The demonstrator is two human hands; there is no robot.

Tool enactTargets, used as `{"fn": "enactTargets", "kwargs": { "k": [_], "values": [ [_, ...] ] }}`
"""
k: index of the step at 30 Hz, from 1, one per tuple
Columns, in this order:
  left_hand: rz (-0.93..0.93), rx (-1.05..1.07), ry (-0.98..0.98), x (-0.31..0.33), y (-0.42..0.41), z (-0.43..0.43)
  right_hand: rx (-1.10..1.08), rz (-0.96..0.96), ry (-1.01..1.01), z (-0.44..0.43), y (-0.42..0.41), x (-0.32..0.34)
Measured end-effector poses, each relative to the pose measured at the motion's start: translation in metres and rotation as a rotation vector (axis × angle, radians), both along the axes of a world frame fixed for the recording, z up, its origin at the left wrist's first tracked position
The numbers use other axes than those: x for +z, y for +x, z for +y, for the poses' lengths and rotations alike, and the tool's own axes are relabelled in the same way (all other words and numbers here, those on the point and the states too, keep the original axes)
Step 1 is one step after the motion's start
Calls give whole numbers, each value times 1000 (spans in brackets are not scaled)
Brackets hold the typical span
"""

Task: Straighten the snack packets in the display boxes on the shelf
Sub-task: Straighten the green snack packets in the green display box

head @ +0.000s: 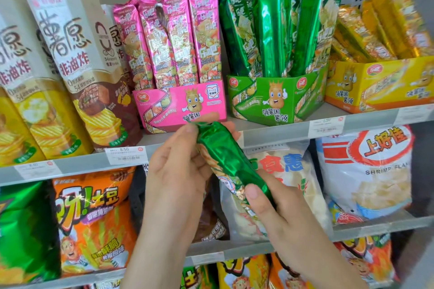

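Note:
A long green foil snack packet (225, 157) lies slanted between both hands, in front of the shelf edge. My left hand (178, 171) grips its upper end, and my right hand (274, 213) pinches its lower end with the thumb on top. Behind them on the shelf stands a pink display box (180, 105) with several pink packets (169, 37) upright in it. To its right a green display box (274, 98) holds several green packets (281, 21) that fan out and lean. At the far right, a yellow display box (375, 82) holds yellow packets (375, 19) lying tilted.
Tall chip cartons (77, 63) stand left of the pink box. Price tags (125, 155) sit on the grey shelf edge (270, 134). The lower shelf holds orange chip bags (94, 218) and white shrimp-flake bags (366, 171).

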State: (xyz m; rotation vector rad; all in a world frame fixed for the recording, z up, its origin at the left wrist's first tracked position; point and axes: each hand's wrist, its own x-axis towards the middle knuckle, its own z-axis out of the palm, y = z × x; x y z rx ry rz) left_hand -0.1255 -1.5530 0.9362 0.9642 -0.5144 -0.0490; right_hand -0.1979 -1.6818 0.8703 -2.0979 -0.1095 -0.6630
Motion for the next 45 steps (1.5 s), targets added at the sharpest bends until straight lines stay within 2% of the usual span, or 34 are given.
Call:
{"fn": "enactTargets", "kwargs": {
  "k": [3,6,10,13,15,17,18,20,21,23,25,28,30,34,40,45],
  "values": [
    [46,-18,-22,-1,1,2,-58,-30,-73,-7,-3,2],
    [53,17,-62,-3,1,1,3,11,-53,-17,-3,6],
    [28,57,-171,-1,4,5,257,105,209,-39,-9,17],
    [-95,26,-199,-5,6,16,244,6,384,-51,-13,20],
    [-198,51,-29,6,12,19,192,-44,432,-54,-12,21],
    [-155,4,205,18,14,24,170,-60,484,-54,-11,22],
    [-203,5,257,17,18,29,164,-70,506,-54,-12,23],
    [-492,96,258,11,14,39,162,-62,526,-55,-13,24],
    [-631,161,316,6,10,44,167,-40,532,-56,-14,25],
    [-795,326,451,-6,13,49,176,1,528,-57,-14,27],
    [-824,433,493,-4,16,47,213,2,557,-61,-16,28],
    [-843,581,465,-2,18,48,380,-60,748,-69,-19,28],
    [-856,617,468,-5,18,50,400,-122,838,-72,-18,28],
    [-845,544,605,1,13,53,234,-214,787,-68,-9,32],
    [-1083,359,935,21,-1,39,103,-262,656,-59,-2,44],
    [-1058,115,1031,23,1,32,15,-313,569,-53,0,54]
  ]
}}
